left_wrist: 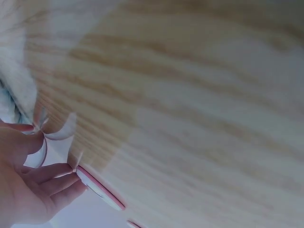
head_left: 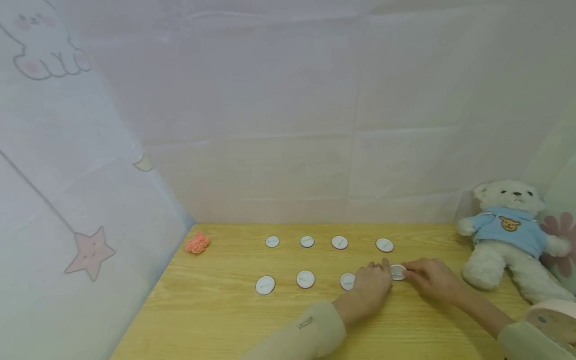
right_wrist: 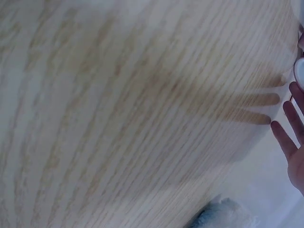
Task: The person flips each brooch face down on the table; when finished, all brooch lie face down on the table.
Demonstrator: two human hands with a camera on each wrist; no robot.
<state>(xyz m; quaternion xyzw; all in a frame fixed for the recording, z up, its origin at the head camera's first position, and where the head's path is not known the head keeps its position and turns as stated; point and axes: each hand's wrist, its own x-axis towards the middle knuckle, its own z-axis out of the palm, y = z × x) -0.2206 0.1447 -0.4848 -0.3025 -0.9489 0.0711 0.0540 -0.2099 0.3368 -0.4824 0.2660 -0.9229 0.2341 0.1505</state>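
Between my two hands is a round white pin-back badge (head_left: 398, 272), face down with its metal pin showing. My right hand (head_left: 434, 280) pinches its right edge between thumb and fingers; in the right wrist view the other fingers (right_wrist: 295, 121) spread out over the tabletop. From the left, my left hand (head_left: 371, 286) holds the badge's other side, and its fingers hide part of the rim. Close beside the left hand lies another badge (head_left: 348, 282), partly covered by it. The left wrist view shows that badge's pink rim (left_wrist: 100, 188) near the fingertips.
Several more badges lie pin side up in two rows, among them a back-row badge (head_left: 384, 245) and a front-row badge (head_left: 265, 285). A coral yarn bundle (head_left: 198, 243) sits at the back left of the wooden table (head_left: 216, 310). A white teddy bear (head_left: 510, 235) leans at the right.
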